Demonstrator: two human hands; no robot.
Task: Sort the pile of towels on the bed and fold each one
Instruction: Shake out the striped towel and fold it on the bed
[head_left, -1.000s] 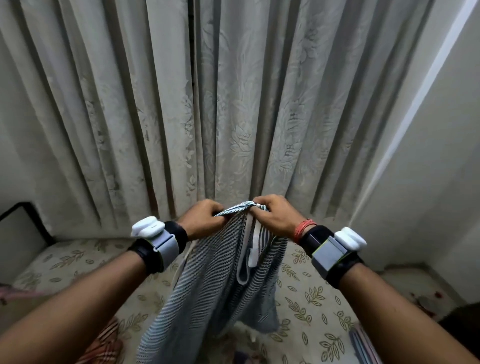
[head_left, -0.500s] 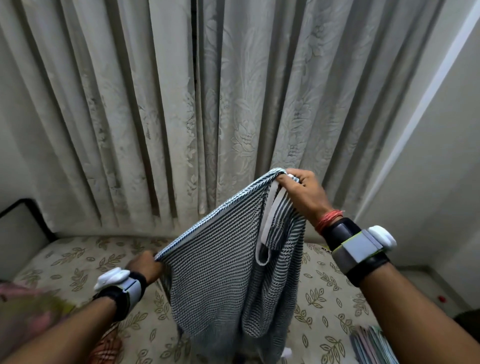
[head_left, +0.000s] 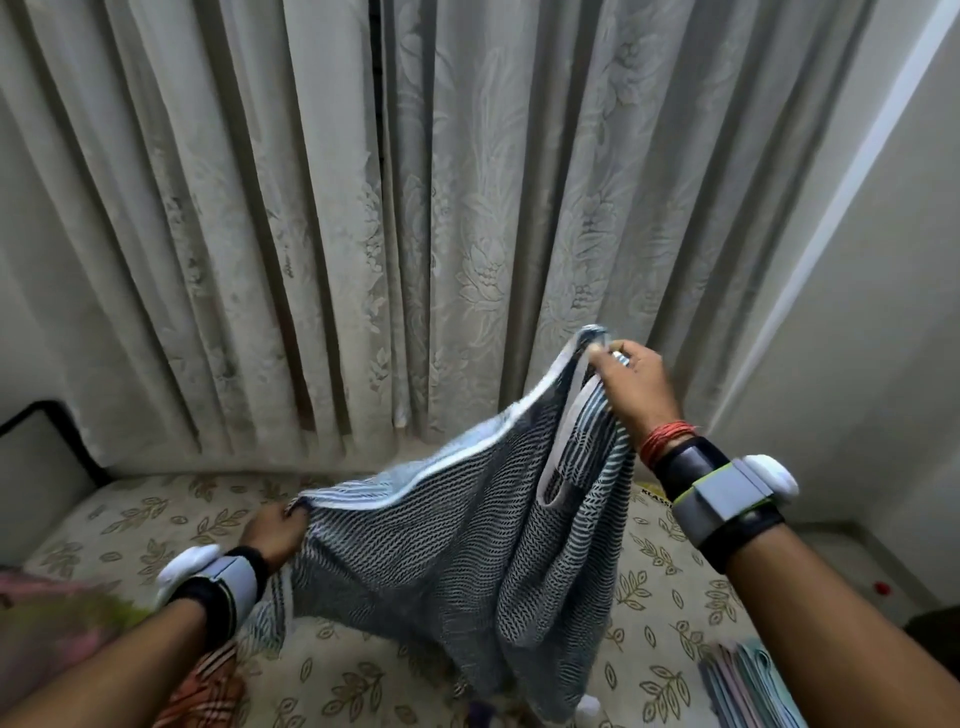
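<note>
The left hand pinches one low corner and the right hand pinches the high corner of the striped towel, which hangs slanted between them above the bed.

I'm holding my right hand up high, fingers pinching a corner of the towel. My left hand is reaching low, gripping its edge, both forearms stretching forward.
</note>
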